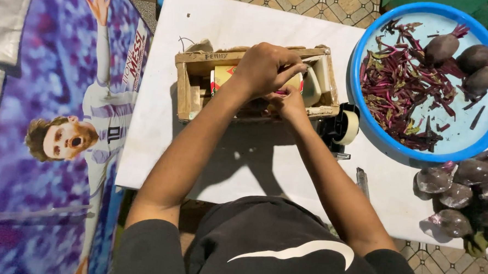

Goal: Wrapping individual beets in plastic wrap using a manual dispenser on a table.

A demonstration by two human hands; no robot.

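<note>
Both hands, the left hand [266, 67] and right hand [288, 102], pinch something small and pink inside the small brown wooden box [187, 85] at the white worktop's [161, 144] far middle, and a loose grip might drop it in.

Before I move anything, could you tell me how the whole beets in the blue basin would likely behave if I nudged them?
The beets look rounded and firm, so they would probably roll a little, though their stalk ends may stop them. The loose red trimmings beside them could cushion or snag them. The blue basin has a raised rim, which would likely keep them inside.
</note>
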